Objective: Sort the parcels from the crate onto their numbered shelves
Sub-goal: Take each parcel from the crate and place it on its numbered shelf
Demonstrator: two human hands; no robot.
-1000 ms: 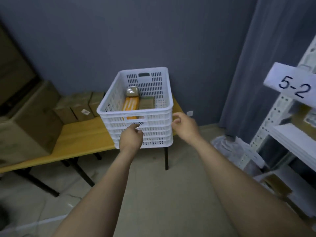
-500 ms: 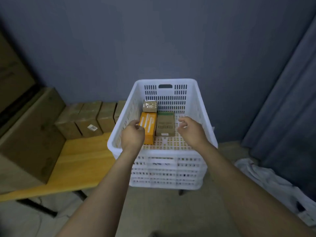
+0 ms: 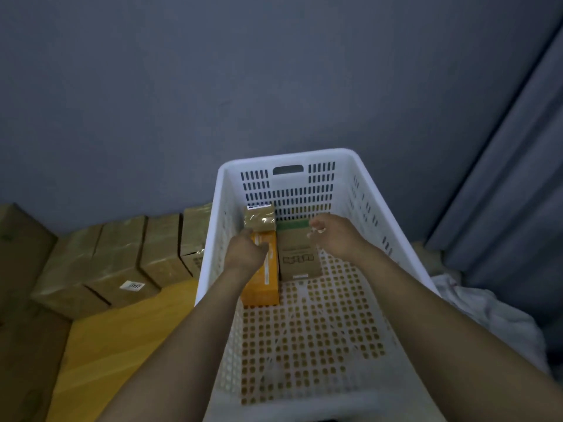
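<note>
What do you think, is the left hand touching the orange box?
Cannot tell. The head view shows the left hand curled over the orange box, and the hand itself hides any contact or gap.

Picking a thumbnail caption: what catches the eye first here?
The white crate fills the centre-right, with three parcels at its far-left corner: an orange box, a brown box beside it, a small taped parcel behind. The left hand lies on the orange box; the right hand hovers above the brown box.

one head-worn camera is used, aimed forward and down, held close over the white crate before the wall.
</note>
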